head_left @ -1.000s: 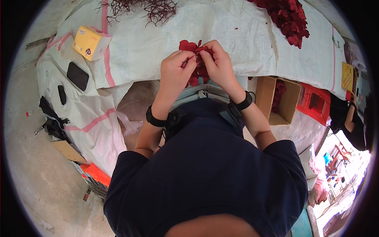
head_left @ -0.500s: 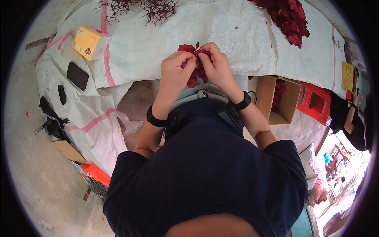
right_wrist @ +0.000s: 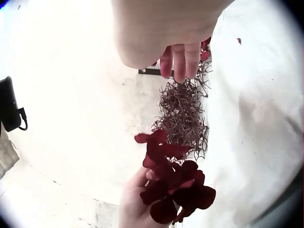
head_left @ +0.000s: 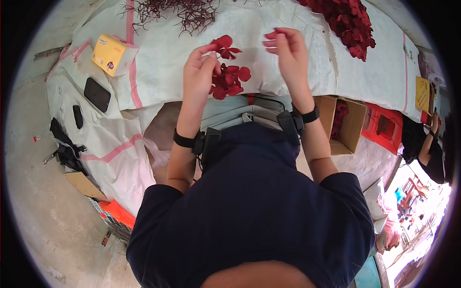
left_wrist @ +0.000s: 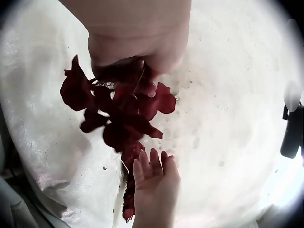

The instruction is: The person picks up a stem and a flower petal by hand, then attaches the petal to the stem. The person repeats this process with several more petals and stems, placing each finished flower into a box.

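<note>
A dark red petal cluster (head_left: 229,82) hangs from my left hand (head_left: 198,72), whose fingers pinch it near the front of the white woven sheet (head_left: 168,67). In the left wrist view the same cluster (left_wrist: 121,114) spreads below the curled fingers, a thin stem showing between them. My right hand (head_left: 291,57) is raised apart from it, to the right, with fingers extended and nothing visible in them. The right wrist view shows that hand (right_wrist: 171,33) with straight fingers and the cluster (right_wrist: 175,190) in the left hand below.
Dark twiggy stems (head_left: 194,14) lie at the back, and a red petal pile (head_left: 353,29) at the back right. A yellow tissue pack (head_left: 109,55) and black phone (head_left: 97,94) are at left. A cardboard box (head_left: 349,129) and red stool (head_left: 384,126) stand at right; another person's arm (head_left: 427,144) shows.
My hands, close together at the petals before, have parted. The right hand has let go and moved right and up; the left has shifted slightly left, still holding the cluster.
</note>
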The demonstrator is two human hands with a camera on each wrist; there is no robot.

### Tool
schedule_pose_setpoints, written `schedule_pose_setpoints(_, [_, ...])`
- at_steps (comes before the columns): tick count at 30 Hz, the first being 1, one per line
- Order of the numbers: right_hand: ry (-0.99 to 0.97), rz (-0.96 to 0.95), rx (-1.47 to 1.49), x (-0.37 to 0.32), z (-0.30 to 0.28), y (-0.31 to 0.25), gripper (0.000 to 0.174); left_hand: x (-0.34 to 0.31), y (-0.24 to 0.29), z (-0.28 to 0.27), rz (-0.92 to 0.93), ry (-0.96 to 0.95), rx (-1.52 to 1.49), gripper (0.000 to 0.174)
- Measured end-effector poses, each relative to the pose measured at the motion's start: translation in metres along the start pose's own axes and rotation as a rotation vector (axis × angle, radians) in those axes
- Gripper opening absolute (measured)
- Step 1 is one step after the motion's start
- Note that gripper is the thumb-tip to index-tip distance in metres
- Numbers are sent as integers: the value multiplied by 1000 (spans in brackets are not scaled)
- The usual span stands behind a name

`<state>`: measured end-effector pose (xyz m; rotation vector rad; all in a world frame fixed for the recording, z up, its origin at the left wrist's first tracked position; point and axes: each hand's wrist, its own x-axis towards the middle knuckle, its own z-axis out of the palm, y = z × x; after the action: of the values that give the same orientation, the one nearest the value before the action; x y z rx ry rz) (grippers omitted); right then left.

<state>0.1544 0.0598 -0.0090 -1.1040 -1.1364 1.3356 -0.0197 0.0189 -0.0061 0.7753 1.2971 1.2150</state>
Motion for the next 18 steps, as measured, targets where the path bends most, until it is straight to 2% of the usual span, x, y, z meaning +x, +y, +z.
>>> schedule_pose_setpoints(2, [126,-68,19,3,-4,-5,11,3,-2,-8,-6,10,-88,17])
schedule_pose_setpoints(3, [126,-67,21,-1,-3,-3,11,4,-6,-11,-18,16,-176,19])
schedule_pose_setpoints(5, [13,-45,-98,-17,-3,3,11,6,-12,-13,-32,21,-262,21])
schedule_pose_setpoints(7, [-47,-37,-154,-32,-1,-1,12,8,-17,-10,20,155,-385,19])
schedule_pose_setpoints(9, [-405,93,-184,-46,6,-8,13,10,-16,-5,48,219,-444,18])
schedule_pose_setpoints(10, [-399,92,-184,-48,12,-11,13,9,-13,-1,82,219,-459,17])
schedule_pose_setpoints(12, [-717,487,-63,-48,26,-16,14,8,-7,9,149,208,-495,14])
schedule_pose_setpoints(13, [-709,478,-68,-47,30,-13,14,6,-7,13,154,195,-497,14])
schedule_pose_setpoints(16, [-443,489,263,-38,40,7,16,-7,-8,16,414,107,-76,11])
schedule_pose_setpoints(17, [-440,473,262,-34,40,9,16,-10,-8,17,426,97,-77,11])
schedule_pose_setpoints(18, [-411,328,188,-31,40,11,17,-13,-9,17,437,54,-60,11])
